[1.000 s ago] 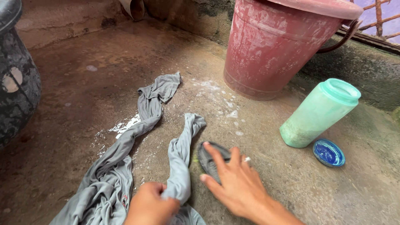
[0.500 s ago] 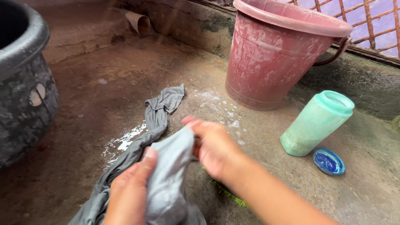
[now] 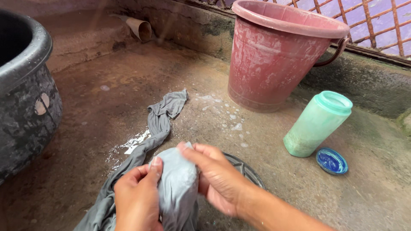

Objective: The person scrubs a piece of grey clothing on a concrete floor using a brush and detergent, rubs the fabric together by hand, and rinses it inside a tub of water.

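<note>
Both hands were closed around a bunched part of a wet grey cloth (image 3: 177, 184) at the near edge of the scene, the left hand (image 3: 137, 199) gripping it from the left with the thumb pressed on top and the right hand (image 3: 216, 177) clasping it from the right, while the rest of the cloth trailed away over the wet concrete floor (image 3: 107, 98) toward the far left. Just behind the right hand lay a dark round drain cover (image 3: 246, 169), partly hidden. Farther right stood a pale green plastic jar (image 3: 317, 124) with a blue lid (image 3: 332, 161) on the floor beside it, a red bucket (image 3: 278, 60) at the far side, and a large black tub (image 3: 25, 98) at the left edge.
</note>
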